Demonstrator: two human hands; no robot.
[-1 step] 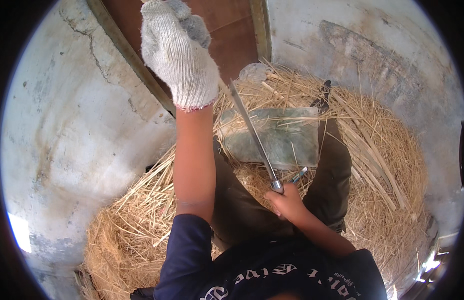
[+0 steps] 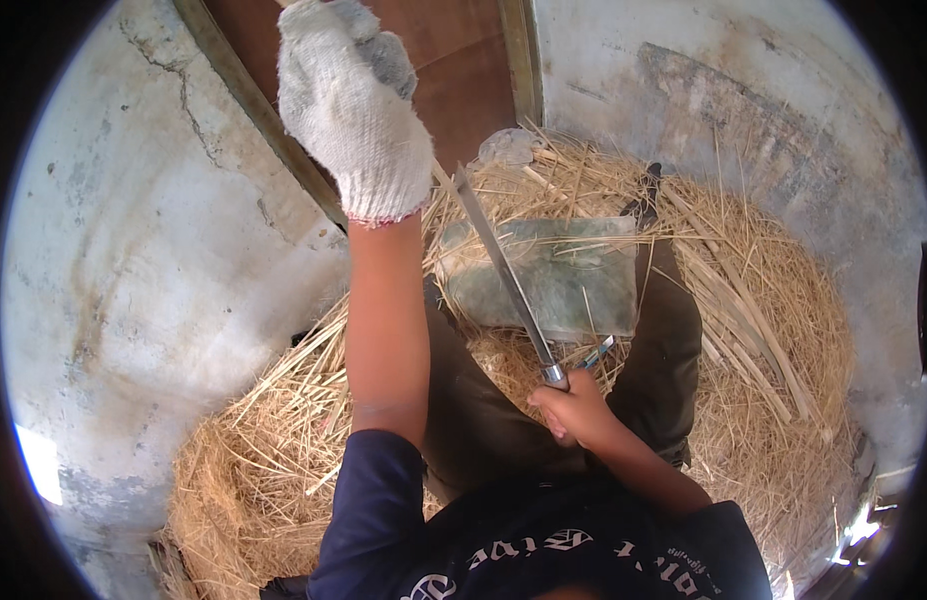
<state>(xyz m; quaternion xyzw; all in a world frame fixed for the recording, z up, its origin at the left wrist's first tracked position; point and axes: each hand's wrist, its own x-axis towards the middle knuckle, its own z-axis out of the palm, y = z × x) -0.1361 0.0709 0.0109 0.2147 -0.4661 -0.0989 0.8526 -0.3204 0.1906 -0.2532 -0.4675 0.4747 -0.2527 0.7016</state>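
Observation:
My left hand [image 2: 355,120], in a white knitted glove with grey on the fingers, is raised far out at the upper left. Its fingers are curled round a thin pale bamboo strip [image 2: 442,175], which shows at the wrist side and just above the fist. My bare right hand [image 2: 575,408] grips a long knife [image 2: 505,270] by its handle, low between my legs. The blade slants up and to the left. Its tip is close to the strip; whether they touch I cannot tell. Behind the blade a grey-green pad [image 2: 583,285] lies across the shavings.
Straw-like shavings and strips [image 2: 783,300] heap up around my legs [image 2: 663,340]. A small blue-and-white object [image 2: 598,351] lies by the pad's near edge. Clear plastic [image 2: 508,146] sits at the back. Stained walls [image 2: 163,200] and a brown door [image 2: 463,70] stand close around.
My gloved left hand has shifted slightly left. The knife's tip has swung a little to the left, while my right hand stays almost in place.

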